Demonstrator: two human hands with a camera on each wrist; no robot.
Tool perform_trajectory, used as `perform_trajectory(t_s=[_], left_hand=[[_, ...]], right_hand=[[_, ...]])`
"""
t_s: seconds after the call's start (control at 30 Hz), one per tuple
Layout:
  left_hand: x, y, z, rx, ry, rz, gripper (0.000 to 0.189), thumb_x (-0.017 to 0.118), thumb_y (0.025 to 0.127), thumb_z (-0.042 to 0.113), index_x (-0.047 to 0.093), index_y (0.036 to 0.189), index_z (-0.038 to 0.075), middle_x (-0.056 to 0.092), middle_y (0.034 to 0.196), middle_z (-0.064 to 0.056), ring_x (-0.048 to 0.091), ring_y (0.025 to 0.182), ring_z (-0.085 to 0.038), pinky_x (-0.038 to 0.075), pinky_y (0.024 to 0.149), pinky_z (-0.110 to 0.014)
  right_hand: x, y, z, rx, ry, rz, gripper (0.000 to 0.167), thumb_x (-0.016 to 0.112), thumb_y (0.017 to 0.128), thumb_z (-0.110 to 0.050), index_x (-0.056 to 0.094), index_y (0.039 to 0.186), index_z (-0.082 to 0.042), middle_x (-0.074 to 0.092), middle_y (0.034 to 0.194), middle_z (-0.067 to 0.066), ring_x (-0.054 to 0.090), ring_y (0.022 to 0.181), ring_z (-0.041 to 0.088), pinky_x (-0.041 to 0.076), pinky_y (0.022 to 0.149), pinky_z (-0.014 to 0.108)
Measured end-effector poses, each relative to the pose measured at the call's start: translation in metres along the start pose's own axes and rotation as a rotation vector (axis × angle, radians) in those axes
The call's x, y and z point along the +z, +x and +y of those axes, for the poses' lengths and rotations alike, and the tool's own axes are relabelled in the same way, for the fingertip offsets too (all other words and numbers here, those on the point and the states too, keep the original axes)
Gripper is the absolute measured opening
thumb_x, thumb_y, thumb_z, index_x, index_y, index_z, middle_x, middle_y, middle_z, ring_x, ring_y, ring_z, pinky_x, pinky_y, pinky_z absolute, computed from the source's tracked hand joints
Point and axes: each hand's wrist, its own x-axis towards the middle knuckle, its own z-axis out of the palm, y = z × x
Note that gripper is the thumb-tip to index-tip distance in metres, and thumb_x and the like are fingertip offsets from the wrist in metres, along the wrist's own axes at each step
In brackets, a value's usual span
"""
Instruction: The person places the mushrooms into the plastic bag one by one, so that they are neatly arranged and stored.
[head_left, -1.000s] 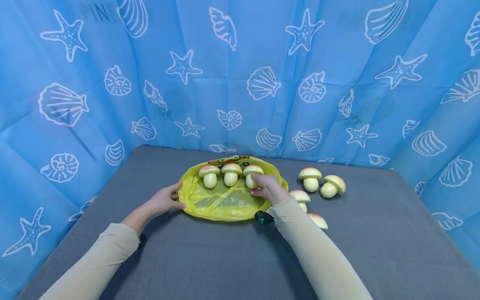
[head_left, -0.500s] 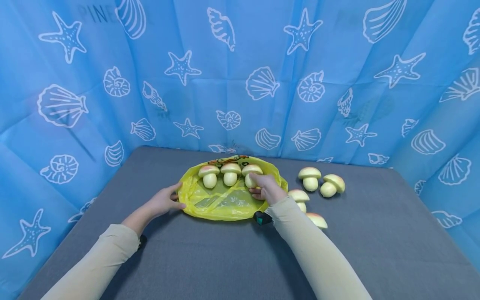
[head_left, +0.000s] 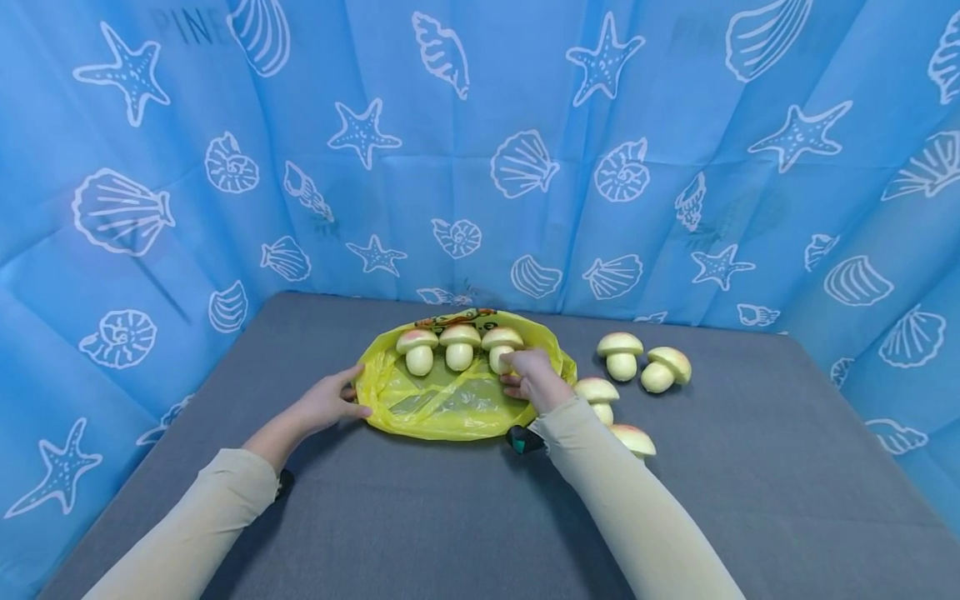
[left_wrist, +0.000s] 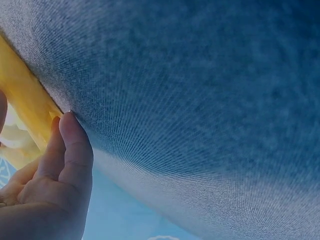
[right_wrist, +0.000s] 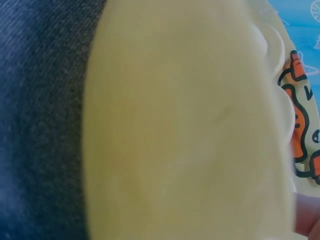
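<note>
In the head view a yellow plastic bag [head_left: 442, 425] lies with its mouth wide and its rim rolled. Three pale toy mushrooms with pinkish caps stand along its far side: a left one [head_left: 419, 352], a middle one [head_left: 460, 346] and a right one [head_left: 501, 338]. My right hand [head_left: 534, 379] reaches over the bag's right side and grips the stem of the right mushroom. My left hand [head_left: 330, 400] holds the bag's left end, thumb at the front and fingers behind. The left wrist view shows its fingers [left_wrist: 75, 145] against the yellow plastic [left_wrist: 25, 90]. A pale blurred surface fills most of the right wrist view.
Right of the bag, several more toy mushrooms lie on the grey cloth [head_left: 420, 517]: two at the back [head_left: 621, 357] and two nearer ones [head_left: 633, 440], partly covered by the right sleeve [head_left: 630, 500]. A blue shell-print curtain [head_left: 465, 150] closes off the back and sides.
The right mushroom has shifted slightly left, closer to the middle one, with my right hand still at its stem. The left hand and the bag keep their places.
</note>
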Motion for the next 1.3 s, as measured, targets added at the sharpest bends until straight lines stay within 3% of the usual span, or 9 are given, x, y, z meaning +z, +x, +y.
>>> perform_trajectory(t_s=[0.27, 0.6, 0.8, 1.03, 1.3], left_hand=[[0.0, 0.0, 0.0, 0.008, 0.003, -0.005, 0.089, 0.072, 0.089, 0.01, 0.012, 0.151, -0.009, 0.02, 0.152, -0.035, 0.036, 0.133, -0.047, 0.04, 0.103, -0.053], [-0.001, -0.001, 0.0, 0.001, 0.007, -0.004, 0.09, 0.072, 0.089, 0.012, 0.011, 0.152, -0.008, 0.02, 0.152, -0.034, 0.035, 0.133, -0.046, 0.038, 0.104, -0.053], [0.001, -0.001, -0.001, 0.006, -0.011, -0.006, 0.088, 0.071, 0.089, 0.011, 0.011, 0.152, -0.009, 0.019, 0.152, -0.034, 0.036, 0.133, -0.046, 0.039, 0.104, -0.053], [0.002, -0.002, -0.002, 0.019, -0.016, -0.005, 0.087, 0.071, 0.09, 0.012, 0.012, 0.151, -0.01, 0.02, 0.152, -0.035, 0.037, 0.132, -0.046, 0.04, 0.103, -0.052], [0.001, -0.001, 0.003, 0.001, -0.016, 0.014, 0.084, 0.069, 0.092, 0.013, 0.013, 0.152, -0.008, 0.024, 0.151, -0.034, 0.039, 0.131, -0.045, 0.04, 0.103, -0.052]], right_hand=[[-0.001, 0.0, 0.002, -0.03, 0.052, -0.02, 0.065, 0.052, 0.098, -0.004, 0.019, 0.154, -0.003, 0.044, 0.134, 0.021, 0.054, 0.081, 0.021, 0.049, 0.086, 0.039], [-0.007, -0.006, 0.0, -0.036, 0.043, -0.066, 0.069, 0.05, 0.098, -0.002, 0.011, 0.155, -0.003, 0.033, 0.148, 0.023, 0.056, 0.106, 0.031, 0.046, 0.098, 0.045], [-0.017, -0.018, -0.001, -0.032, 0.022, -0.135, 0.069, 0.047, 0.099, 0.0, 0.007, 0.155, -0.003, 0.021, 0.154, 0.025, 0.05, 0.122, 0.038, 0.046, 0.099, 0.042], [-0.031, -0.036, -0.004, -0.084, -0.052, -0.22, 0.065, 0.046, 0.101, -0.002, 0.009, 0.154, 0.001, 0.025, 0.151, 0.027, 0.047, 0.126, 0.04, 0.043, 0.103, 0.045], [-0.05, -0.052, -0.01, -0.153, -0.119, -0.232, 0.064, 0.048, 0.101, -0.005, 0.013, 0.154, 0.0, 0.026, 0.152, 0.028, 0.049, 0.125, 0.04, 0.049, 0.097, 0.043]])
